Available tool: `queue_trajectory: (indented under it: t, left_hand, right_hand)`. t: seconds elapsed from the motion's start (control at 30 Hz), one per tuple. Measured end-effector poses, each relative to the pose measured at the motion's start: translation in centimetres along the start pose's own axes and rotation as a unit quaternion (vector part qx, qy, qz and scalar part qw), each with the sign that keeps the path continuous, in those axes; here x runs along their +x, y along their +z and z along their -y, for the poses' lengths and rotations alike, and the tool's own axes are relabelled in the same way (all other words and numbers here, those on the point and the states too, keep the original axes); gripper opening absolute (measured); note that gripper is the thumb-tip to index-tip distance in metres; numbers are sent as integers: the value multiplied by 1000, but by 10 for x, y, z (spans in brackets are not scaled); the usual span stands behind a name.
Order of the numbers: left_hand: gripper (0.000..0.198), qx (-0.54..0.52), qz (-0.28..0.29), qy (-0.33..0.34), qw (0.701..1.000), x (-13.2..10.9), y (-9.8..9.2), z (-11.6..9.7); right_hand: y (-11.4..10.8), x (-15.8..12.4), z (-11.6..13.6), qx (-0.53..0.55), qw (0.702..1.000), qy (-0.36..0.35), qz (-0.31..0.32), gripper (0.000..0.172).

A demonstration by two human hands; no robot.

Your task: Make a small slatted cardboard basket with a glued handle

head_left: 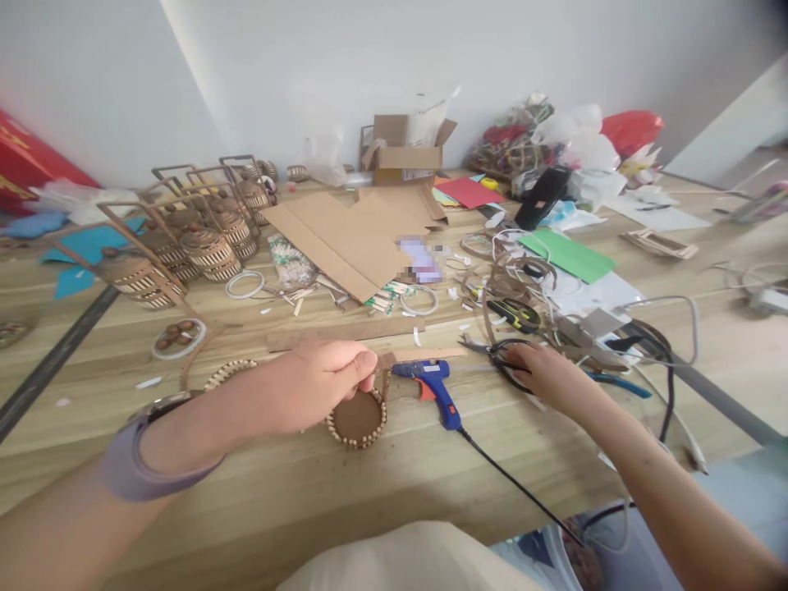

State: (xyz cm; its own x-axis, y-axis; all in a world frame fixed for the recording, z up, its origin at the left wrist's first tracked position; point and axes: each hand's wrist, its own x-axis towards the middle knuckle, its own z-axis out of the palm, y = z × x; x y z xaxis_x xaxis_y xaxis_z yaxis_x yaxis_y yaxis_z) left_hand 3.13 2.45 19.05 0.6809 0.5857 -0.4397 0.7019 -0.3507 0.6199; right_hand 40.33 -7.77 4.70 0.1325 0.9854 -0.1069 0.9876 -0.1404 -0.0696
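My left hand is closed in a pinch above a small round basket base, which has a brown disc ringed by short light sticks. A thin brown strip rises from the rim to the pinched fingertips, which partly hide it. On the right, my right hand grips black-handled scissors low over the table, blades pointing left. Between the hands lies a blue hot glue gun with an orange trigger, its nozzle toward the base. Behind my left forearm, another stick-rimmed ring is partly covered.
Several small stick lanterns with frames stand at the back left. Cardboard sheets, white rings and loose sticks lie mid-table. Brown strips, cables and a yellow-black tool clutter the right. The glue gun's cord runs off the front edge.
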Motion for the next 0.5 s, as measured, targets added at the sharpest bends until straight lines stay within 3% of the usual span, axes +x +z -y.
queue_trajectory:
  t: [0.1,0.3,0.5]
  left_hand:
    - [43,3,-8,8,1000,-1,0,0]
    - [44,-42,-6,-7,999,-1,2,1]
    - [42,-55,2,-21,998,0,-1,0]
  right_hand:
    - [6,0,-9,-21,999,9,-25,24]
    - [6,2,-18,53,998,-23,-23,26]
    - [-27,-16,-14,254,966,3,-50,22]
